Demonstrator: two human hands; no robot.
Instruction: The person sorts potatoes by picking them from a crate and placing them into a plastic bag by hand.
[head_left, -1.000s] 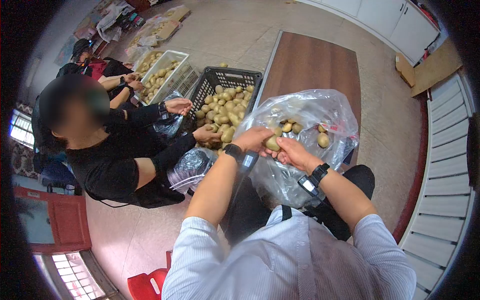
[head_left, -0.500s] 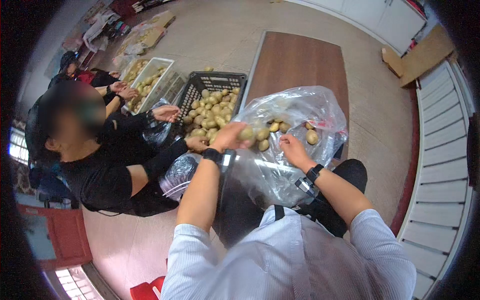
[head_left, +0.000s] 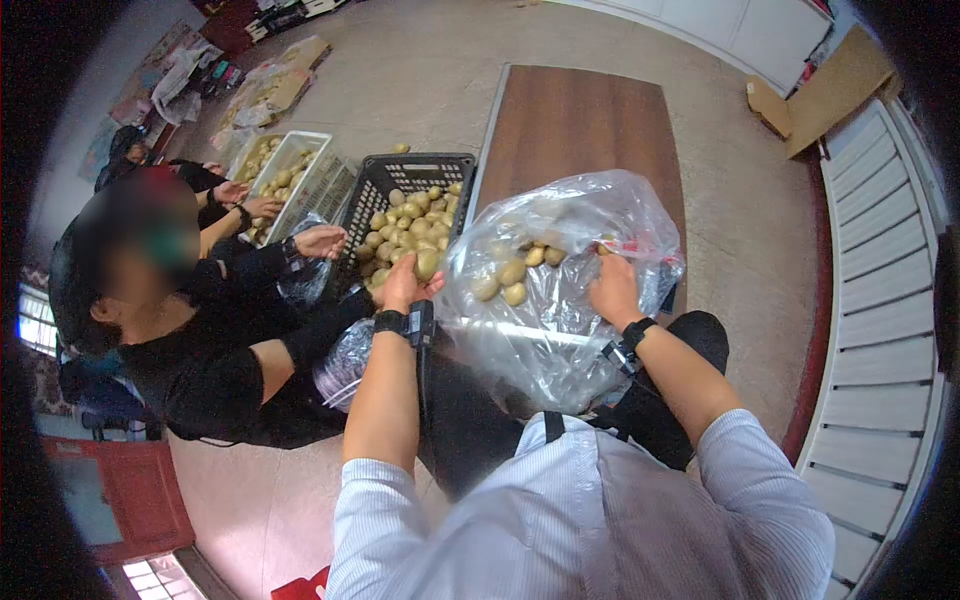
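My left hand (head_left: pixel 405 286) is closed round a yellow-brown potato (head_left: pixel 427 264), at the near right corner of the black crate (head_left: pixel 458 168) of potatoes. Over the clear plastic bag (head_left: pixel 540 350), my right hand (head_left: pixel 613 289) has its fingers curled downwards, and what they hold is hidden. Just beyond those fingertips shows a small potato (head_left: pixel 605 247). Several more potatoes (head_left: pixel 512 272) lie in the left part of the bag, which spreads over the near end of a brown board (head_left: pixel 580 120).
A co-worker in black (head_left: pixel 215 370) sits at the left, one hand (head_left: pixel 320 241) beside the black crate. Beyond are another person's hands and a white crate (head_left: pixel 318 150) of potatoes. A slatted white panel (head_left: pixel 870 340) stands at the right.
My left hand has moved left from the bag to the black crate with a potato. My right hand let go of that potato and moved up and right over the bag. The view has shifted slightly.
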